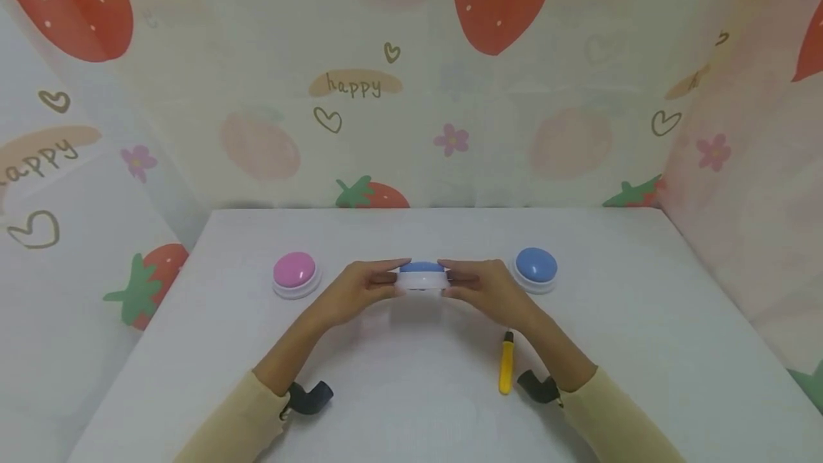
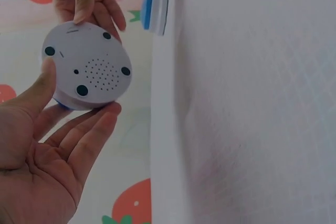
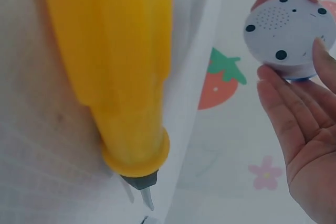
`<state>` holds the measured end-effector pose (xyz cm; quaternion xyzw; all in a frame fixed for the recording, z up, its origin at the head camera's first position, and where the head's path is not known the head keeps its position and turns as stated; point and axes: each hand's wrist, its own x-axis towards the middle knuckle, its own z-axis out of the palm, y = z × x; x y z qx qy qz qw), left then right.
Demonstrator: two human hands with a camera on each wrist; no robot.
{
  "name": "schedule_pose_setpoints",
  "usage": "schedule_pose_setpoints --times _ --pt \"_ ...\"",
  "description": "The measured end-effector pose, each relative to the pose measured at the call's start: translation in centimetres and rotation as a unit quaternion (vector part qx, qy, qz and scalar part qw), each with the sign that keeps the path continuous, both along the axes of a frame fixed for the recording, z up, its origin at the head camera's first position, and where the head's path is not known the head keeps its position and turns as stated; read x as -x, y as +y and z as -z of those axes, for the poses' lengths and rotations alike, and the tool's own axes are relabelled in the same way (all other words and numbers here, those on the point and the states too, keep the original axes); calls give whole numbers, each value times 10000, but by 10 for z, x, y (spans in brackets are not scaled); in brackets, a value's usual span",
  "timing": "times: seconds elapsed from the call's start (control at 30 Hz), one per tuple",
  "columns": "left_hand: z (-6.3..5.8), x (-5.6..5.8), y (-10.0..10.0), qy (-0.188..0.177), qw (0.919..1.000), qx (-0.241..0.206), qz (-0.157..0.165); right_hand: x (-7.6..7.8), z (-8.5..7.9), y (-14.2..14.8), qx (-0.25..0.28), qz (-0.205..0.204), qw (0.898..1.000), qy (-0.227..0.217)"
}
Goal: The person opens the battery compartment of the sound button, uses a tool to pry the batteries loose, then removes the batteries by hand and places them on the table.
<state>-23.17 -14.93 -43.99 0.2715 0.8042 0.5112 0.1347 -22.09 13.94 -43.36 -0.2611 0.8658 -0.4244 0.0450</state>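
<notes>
One blue-topped button (image 1: 422,278) is held midway, finger-pinched by left hand (image 1: 355,293) and right hand (image 1: 490,291) alike, underside (image 2: 86,64) turned wristward!

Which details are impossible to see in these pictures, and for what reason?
Left wrist view: most of the top of the held round blue-and-white plastic button, hidden behind its own base.
Left wrist view: fine dark lines on that base, too small to identify.
Right wrist view: rear end of the yellow-handled metal-tipped tool, cut off by the top edge.
Head view: underside of the round pink-and-white button, facing the white table.
</notes>
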Motion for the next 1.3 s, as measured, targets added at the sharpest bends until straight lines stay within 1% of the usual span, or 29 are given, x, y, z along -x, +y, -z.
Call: schedule_pose_setpoints --times 0.07,0.2,0.43,0.67,0.77,0.83,0.93,1.0,1.1,1.3 --pt "0 0 0 -13 10000 10 -31 0 0 -1 -12 143 9999 -1" --pt "2 1 2 -150 9999 -46 -57 -1 -2 0 -98 327 9994 5" --pt "3 -1 6 -390 9989 -146 -223 -1 -3 2 14 287 9996 5" --pt "2 -3 8 -448 9987 -89 -212 -1 -4 0 108 276 9992 -251" --pt "2 -4 8 -496 9984 -68 -277 -1 -4 -1 101 157 9985 -512" --pt "2 -4 9 -543 9980 -45 -317 -2 -4 -1 74 54 9965 -830" --pt "4 -5 11 -581 9978 29 -330 -3 -4 -4 8 -77 9908 -1352" --pt "4 -5 12 -599 9977 78 -318 -4 -4 -6 59 -108 9863 -1643" --pt "3 -6 13 -596 9977 125 -314 -4 -2 -8 155 -44 9813 -1919" --pt "4 -7 13 -600 9977 133 -277 0 6 -7 332 120 9728 -2289"
